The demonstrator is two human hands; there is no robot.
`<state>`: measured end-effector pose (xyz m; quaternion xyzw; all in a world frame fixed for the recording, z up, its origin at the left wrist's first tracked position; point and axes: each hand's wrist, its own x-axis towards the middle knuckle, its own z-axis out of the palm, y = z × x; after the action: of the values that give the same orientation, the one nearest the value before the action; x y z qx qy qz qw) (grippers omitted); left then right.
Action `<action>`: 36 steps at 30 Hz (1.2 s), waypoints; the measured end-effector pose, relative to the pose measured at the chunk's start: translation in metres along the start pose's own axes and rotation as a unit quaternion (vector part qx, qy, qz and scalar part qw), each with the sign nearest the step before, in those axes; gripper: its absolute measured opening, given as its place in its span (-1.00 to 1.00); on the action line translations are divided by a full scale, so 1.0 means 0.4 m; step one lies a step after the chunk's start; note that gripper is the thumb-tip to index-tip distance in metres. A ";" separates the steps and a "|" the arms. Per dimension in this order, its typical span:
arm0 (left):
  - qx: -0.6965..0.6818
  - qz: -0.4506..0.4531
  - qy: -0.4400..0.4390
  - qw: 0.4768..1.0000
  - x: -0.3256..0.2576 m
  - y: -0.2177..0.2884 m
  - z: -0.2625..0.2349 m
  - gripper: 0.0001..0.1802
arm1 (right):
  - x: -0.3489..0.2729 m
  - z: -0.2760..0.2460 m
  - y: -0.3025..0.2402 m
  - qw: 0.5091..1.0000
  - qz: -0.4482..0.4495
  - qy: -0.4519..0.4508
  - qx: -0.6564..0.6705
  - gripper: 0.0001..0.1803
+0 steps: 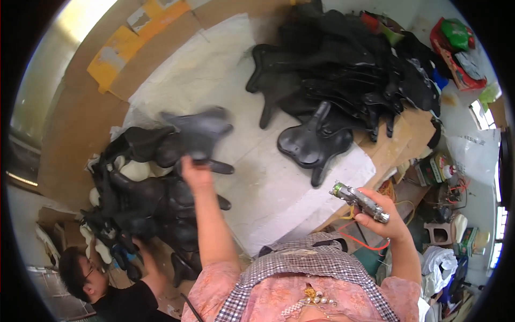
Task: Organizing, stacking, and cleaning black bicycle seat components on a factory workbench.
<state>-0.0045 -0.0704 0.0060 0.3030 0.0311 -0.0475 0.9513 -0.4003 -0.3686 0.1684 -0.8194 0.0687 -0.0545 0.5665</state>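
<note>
A black bicycle saddle, smeared by motion, is held at its lower edge by my left hand over the left part of the table. My right hand is closed round a silver metal air tool with a green ring at its far end. It is raised near the table's front right edge. Just beyond the tool, a single glossy black saddle lies on the white sheet, apart from both hands. How the left fingers sit under the held saddle is partly hidden.
A large heap of black saddles covers the back right. More saddles are piled at the left, with white padded pieces among them. A co-worker in black reaches into that left pile. An orange hose hangs below my tool.
</note>
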 end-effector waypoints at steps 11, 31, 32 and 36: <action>0.759 -0.048 -0.305 0.574 -0.004 -0.606 0.118 -0.11 | -0.109 -0.168 0.005 0.996 0.054 0.066 -0.002 -0.41; 0.355 -0.229 -0.023 0.906 -0.203 -0.225 0.119 -0.54 | 0.172 -0.313 0.014 0.990 -0.024 -0.044 0.134 -0.44; 0.354 -0.226 -0.022 0.907 -0.207 -0.225 0.117 -0.54 | 0.180 -0.328 0.007 0.990 -0.050 -0.045 0.124 -0.43; 0.430 -0.159 0.022 0.888 -0.183 -0.178 0.084 -0.47 | 0.172 -0.380 0.035 0.991 -0.010 -0.097 0.088 -0.41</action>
<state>-0.0839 -0.1425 -0.0011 0.6745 0.0766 -0.2003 0.7064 -0.3586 -0.5254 0.2094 -0.7687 0.0004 0.0135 0.6395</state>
